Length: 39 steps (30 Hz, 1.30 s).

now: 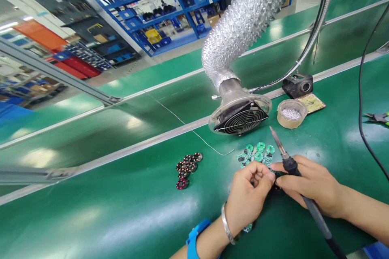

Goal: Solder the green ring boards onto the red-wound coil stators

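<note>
My right hand (316, 188) holds a soldering iron (291, 165), its tip slanting up and away to the left. The thumb and fingers of my left hand (249, 192) are pinched together, right against the fingertips of my right hand. A small dark part shows beneath the fingertips, but what the left hand grips is hidden. Just beyond the hands lies a pile of small round green circuit boards (259, 154). Another green piece (248, 228) peeks out by my left wrist. Further left is a cluster of round black parts with copper-coloured spots (187, 166).
A fan-fronted fume extractor (241, 121) on a silver duct (240, 24) hangs over the green bench. Thin wire (206, 142) stretches towards the boards. Behind sit a tub of metal bits (284, 121), an iron stand (298, 85) and a sponge tray (314, 103). Pliers (378, 118) and a black cable (361, 101) lie right.
</note>
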Motion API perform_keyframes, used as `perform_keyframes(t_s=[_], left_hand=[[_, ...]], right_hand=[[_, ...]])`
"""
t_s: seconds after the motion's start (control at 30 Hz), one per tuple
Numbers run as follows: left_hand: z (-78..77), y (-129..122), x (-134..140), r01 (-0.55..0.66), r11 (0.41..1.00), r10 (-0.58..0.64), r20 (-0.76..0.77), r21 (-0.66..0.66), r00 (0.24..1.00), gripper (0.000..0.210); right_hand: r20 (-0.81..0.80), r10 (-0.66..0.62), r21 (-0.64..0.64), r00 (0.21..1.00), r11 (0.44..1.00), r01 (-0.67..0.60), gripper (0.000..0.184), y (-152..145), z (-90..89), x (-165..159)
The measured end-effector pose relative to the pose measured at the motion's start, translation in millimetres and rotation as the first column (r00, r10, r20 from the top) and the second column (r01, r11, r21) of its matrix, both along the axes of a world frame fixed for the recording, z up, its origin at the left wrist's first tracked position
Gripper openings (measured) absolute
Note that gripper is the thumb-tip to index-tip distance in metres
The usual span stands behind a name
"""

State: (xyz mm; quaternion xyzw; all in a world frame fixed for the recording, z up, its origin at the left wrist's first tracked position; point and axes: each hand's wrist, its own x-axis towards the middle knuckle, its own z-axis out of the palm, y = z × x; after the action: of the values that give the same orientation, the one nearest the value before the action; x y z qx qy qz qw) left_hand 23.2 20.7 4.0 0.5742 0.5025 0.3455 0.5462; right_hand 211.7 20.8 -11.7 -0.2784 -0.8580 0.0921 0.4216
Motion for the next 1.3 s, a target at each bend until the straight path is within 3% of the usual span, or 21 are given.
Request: perform_keyframes(t_s=[0.1, 0.13, 0.2, 0.27, 0.3, 0.37, 0.47, 0.53, 0.63, 0.73, 0.83, 0.97, 1.17, 1.3], left_hand=[[1.3, 2, -7, 0.126, 0.959, -0.104, -0.098, 0.253, 0.990, 0.014], [0.8, 4, -10, 0.213, 0.900, -0.165, -0.156, 0.379, 0.974, 0.016], [-1.7, 6, -16, 0.413, 0.699, -0.269, -0.320, 0.584, 0.908, 0.018], [-4.8, 8, -22, 0.557, 0.500, -0.294, -0.475, 0.663, 0.829, 0.020], [-5.7, 8, -25, 0.602, 0.438, -0.291, -0.528, 0.667, 0.798, 0.025], [-5.2, 7, -31, 0.643, 0.384, -0.298, -0.570, 0.662, 0.765, 0.032], [-0.6, 5, -38, 0.623, 0.404, -0.326, -0.531, 0.669, 0.782, 0.029], [1.4, 4, -41, 0.557, 0.455, -0.328, -0.450, 0.695, 0.830, 0.023], [-0.9, 6, -42, 0.452, 0.592, -0.274, -0.361, 0.668, 0.892, 0.021], [-7.6, 9, -39, 0.426, 0.713, -0.197, -0.424, 0.556, 0.884, 0.014], [-12.8, 11, -34, 0.450, 0.729, -0.205, -0.462, 0.517, 0.863, 0.013], [-12.9, 11, -30, 0.422, 0.738, -0.269, -0.344, 0.527, 0.900, 0.015], [-12.3, 10, -25, 0.367, 0.875, -0.292, -0.261, 0.316, 0.920, 0.005], [-13.5, 10, -24, 0.328, 0.914, -0.267, -0.257, 0.238, 0.929, 0.006]], right_hand=[[-0.002, 0.016, -0.062, 1.000, 0.998, -0.016, 0.021, 4, 4.2, 9], [-0.021, 0.005, -0.107, 1.000, 0.994, -0.007, 0.020, 6, 5.9, 13], [-0.045, -0.006, -0.192, 0.999, 0.981, -0.003, 0.022, 9, 8.9, 17], [-0.043, 0.025, -0.258, 0.999, 0.965, -0.035, 0.027, 10, 10.9, 18], [-0.040, 0.056, -0.294, 0.998, 0.953, -0.065, 0.027, 9, 11.3, 17], [-0.056, 0.128, -0.357, 0.990, 0.924, -0.140, 0.027, 7, 10.8, 13], [-0.070, 0.210, -0.397, 0.975, 0.891, -0.220, 0.028, 5, 7.3, 6], [-0.043, 0.230, -0.391, 0.972, 0.892, -0.228, 0.028, 5, 4.8, 4], [0.012, 0.214, -0.365, 0.977, 0.910, -0.195, 0.026, 7, 3.3, 5], [0.074, 0.193, -0.320, 0.978, 0.934, -0.160, 0.023, 7, 4.1, 6], [0.141, 0.185, -0.282, 0.972, 0.949, -0.140, 0.024, 6, 4.9, 5], [0.172, 0.187, -0.259, 0.967, 0.956, -0.138, 0.033, 5, 5.1, 5], [0.097, 0.204, -0.320, 0.974, 0.933, -0.164, 0.034, 7, 5.5, 7], [0.058, 0.166, -0.290, 0.984, 0.947, -0.142, 0.029, 6, 2.8, 3]])
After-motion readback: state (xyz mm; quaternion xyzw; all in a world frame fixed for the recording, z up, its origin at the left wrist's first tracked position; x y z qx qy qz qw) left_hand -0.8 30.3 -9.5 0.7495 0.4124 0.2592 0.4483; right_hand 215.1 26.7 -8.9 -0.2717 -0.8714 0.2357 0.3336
